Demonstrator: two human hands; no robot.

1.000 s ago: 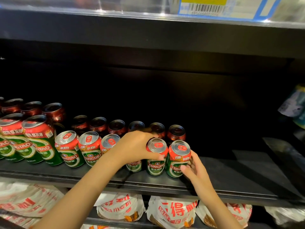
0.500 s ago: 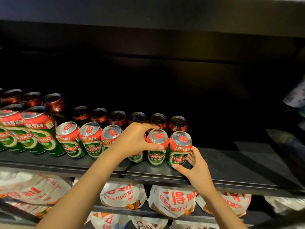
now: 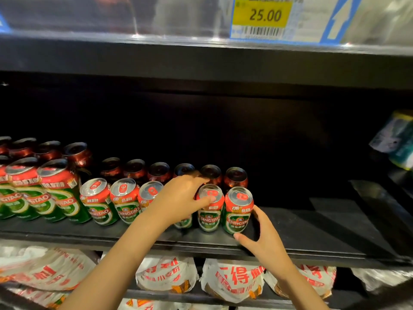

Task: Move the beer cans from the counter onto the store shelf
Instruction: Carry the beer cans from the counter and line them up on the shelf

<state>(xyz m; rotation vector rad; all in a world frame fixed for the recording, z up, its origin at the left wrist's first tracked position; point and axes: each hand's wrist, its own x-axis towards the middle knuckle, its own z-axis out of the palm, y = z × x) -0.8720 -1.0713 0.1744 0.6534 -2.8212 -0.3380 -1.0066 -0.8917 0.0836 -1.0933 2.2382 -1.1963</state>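
A front row of small red-and-green beer cans [image 3: 98, 202] stands on the black shelf [image 3: 312, 231], with dark red cans [image 3: 235, 177] behind them. My left hand [image 3: 183, 198] grips one front-row can [image 3: 183, 223] from above and hides most of it; its thumb touches the top of the neighbouring can [image 3: 210, 211]. The rightmost can [image 3: 238, 211] stands upright. My right hand [image 3: 263, 240] is spread beside its right side, thumb under the base near the shelf's front edge, fingers just off the can.
Taller cans [image 3: 55, 191] fill the shelf's left end. To the right of the rightmost can the shelf is bare. A wrapped package [image 3: 400, 142] sits at the far right. White printed bags [image 3: 234, 280] lie on the shelf below. A yellow price tag [image 3: 261, 16] hangs above.
My right hand has loosened from the rightmost can and drawn back slightly toward the shelf edge. My left hand stays on its can. The view has tilted upward.
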